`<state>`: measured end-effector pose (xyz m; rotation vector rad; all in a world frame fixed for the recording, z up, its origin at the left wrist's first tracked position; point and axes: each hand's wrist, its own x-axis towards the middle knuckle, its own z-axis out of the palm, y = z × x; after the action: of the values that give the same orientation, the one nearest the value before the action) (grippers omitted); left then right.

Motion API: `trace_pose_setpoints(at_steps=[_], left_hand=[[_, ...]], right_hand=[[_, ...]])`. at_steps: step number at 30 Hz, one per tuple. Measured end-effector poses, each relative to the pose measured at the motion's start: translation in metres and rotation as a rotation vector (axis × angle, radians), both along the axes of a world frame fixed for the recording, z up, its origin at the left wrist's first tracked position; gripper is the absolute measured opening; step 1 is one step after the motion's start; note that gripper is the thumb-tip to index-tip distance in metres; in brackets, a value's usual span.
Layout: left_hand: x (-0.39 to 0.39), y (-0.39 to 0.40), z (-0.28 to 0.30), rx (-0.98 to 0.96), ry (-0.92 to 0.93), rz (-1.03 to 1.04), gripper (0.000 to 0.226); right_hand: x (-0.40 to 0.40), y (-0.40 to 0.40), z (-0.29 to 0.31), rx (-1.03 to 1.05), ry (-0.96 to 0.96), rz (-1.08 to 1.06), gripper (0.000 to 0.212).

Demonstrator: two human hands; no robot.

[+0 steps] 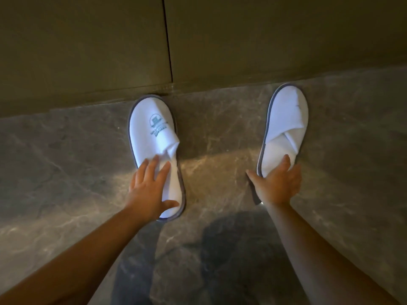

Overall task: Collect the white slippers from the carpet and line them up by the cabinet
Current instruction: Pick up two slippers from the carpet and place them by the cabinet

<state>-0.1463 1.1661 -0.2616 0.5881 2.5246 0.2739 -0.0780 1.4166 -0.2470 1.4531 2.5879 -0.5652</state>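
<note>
Two white slippers with grey edging lie on the marble floor [66,164], toes pointing at the cabinet [88,51]. The left slipper [152,133] carries a teal logo and its toe touches the cabinet base. My left hand [149,188] rests flat on its heel part, fingers spread, thumb across the insole. The right slipper [286,115] lies well apart to the right, slightly tilted, toe close to the cabinet base. My right hand [277,183] wraps its heel, thumb outside the left edge, fingers over the insole and right edge.
The dark cabinet front fills the upper view, with a vertical door seam [167,40] above the left slipper. Grey veined marble floor spreads around and between the slippers. A dark shadow [231,249] falls on the floor between my forearms.
</note>
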Motion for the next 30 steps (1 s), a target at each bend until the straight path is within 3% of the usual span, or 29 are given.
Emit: trace_pose_setpoints(at_steps=[8,13,20,30], left_hand=[[-0.003,0.004,0.005,-0.087,0.006,-0.031,0.099],[-0.001,0.005,0.005,-0.125,0.019,-0.038,0.098],[-0.001,0.007,0.010,-0.154,-0.010,-0.041,0.097],[-0.001,0.008,0.013,-0.174,-0.010,-0.056,0.096]], right_hand=[[-0.001,0.014,-0.007,-0.099,0.124,-0.109,0.090],[0.021,-0.027,-0.004,-0.243,0.208,0.060,0.097],[0.021,-0.066,-0.008,-0.241,0.061,0.277,0.097],[0.013,-0.077,-0.010,-0.215,0.043,0.243,0.095]])
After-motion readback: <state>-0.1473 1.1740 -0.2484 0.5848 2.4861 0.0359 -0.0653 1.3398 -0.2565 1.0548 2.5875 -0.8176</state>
